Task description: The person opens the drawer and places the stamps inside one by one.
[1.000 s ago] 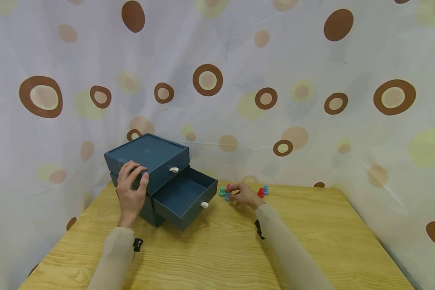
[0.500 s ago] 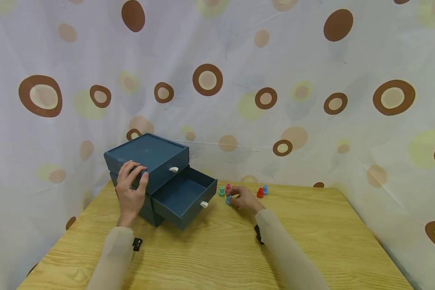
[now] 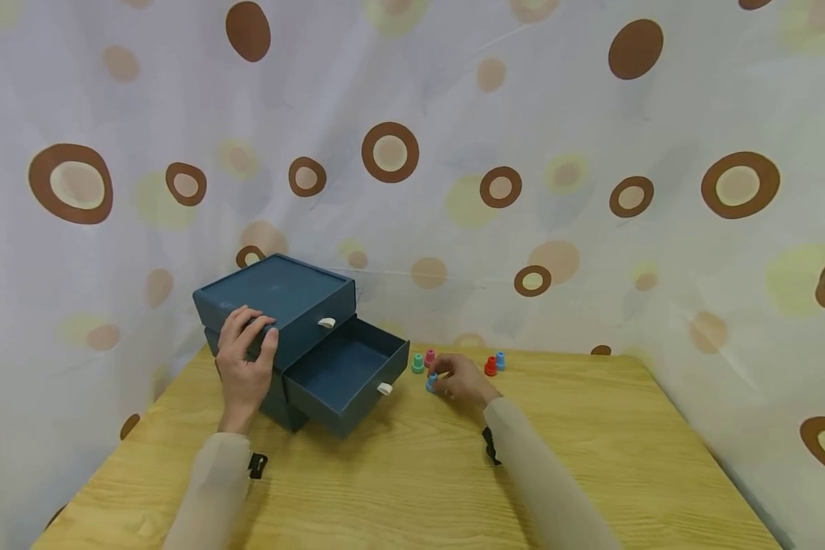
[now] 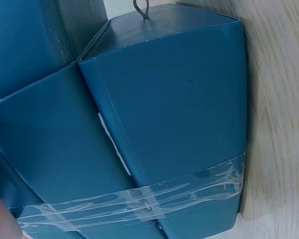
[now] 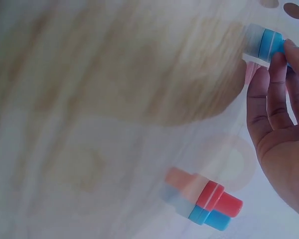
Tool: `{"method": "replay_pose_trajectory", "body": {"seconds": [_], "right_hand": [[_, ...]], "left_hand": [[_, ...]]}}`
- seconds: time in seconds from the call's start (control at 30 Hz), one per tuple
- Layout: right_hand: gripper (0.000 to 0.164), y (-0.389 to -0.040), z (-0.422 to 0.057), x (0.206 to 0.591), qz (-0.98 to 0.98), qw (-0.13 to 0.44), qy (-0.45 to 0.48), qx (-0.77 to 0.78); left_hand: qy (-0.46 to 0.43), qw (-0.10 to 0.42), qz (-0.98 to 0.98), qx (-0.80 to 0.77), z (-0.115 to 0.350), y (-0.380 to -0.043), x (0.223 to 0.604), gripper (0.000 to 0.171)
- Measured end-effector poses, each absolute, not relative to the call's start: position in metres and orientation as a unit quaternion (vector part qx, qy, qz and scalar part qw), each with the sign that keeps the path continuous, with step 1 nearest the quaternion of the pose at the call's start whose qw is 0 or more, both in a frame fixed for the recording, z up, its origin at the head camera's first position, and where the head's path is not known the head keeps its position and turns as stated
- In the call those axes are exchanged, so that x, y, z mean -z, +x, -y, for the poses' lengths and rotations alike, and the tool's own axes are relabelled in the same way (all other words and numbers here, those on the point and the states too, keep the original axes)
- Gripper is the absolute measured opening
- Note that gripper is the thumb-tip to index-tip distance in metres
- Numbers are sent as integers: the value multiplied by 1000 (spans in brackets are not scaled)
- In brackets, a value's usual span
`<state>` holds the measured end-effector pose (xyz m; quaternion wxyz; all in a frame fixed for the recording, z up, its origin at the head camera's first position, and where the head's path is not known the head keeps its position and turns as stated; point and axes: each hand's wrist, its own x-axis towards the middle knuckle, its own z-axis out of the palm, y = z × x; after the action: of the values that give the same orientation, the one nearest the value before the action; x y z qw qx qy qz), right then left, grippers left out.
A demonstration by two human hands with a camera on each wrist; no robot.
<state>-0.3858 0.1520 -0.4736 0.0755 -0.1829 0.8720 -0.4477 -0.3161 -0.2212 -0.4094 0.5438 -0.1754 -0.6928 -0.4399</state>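
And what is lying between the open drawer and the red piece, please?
Seen in the head view: the green piece, the pink piece, and the right hand, which pinches a blue piece.

Looked smooth and low-sheen on the drawers [image 4: 174, 99], like plastic or coated board, with glossy, crinkled clear tape [image 4: 139, 204] across. Seemed smooth, lightly shiny plastic on the pegs [image 5: 270, 46]. Showed grained, faintly reflective wood on the table [image 3: 399, 481], matt cloth on the sleeves [image 3: 209, 489], and wrinkled, matt sheeting on the curtain [image 3: 426, 92].

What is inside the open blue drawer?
The open drawer shows only bare floor and inner walls; its rear, beneath the top drawer, is covered from view.
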Motion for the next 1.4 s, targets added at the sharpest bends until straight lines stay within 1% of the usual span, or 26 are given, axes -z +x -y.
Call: {"method": "replay_pose_trajectory", "body": {"seconds": [0.23, 0.4, 0.6, 0.93, 1.03, 1.27, 1.4], "right_hand": [[17, -381, -149, 472, -866, 82, -183, 457], [19, -377, -146, 464, -858, 74, -194, 470], [27, -378, -146, 455, -825, 67, -212, 519], [32, -374, -139, 443, -786, 32, -234, 572], [31, -371, -139, 440, -771, 22, -238, 590], [30, -345, -132, 412, -750, -5, -232, 619], [30, -340, -128, 406, -744, -28, -235, 625]], "left_hand": [[-162, 546, 692, 444, 221, -316, 411, 18], [-171, 539, 694, 445, 220, -316, 407, 18], [-181, 543, 690, 443, 219, -319, 404, 19], [-168, 539, 701, 436, 222, -318, 408, 21], [-168, 537, 702, 437, 221, -318, 408, 22], [-165, 535, 704, 437, 220, -317, 407, 23], [-164, 536, 704, 437, 221, -317, 407, 22]]}}
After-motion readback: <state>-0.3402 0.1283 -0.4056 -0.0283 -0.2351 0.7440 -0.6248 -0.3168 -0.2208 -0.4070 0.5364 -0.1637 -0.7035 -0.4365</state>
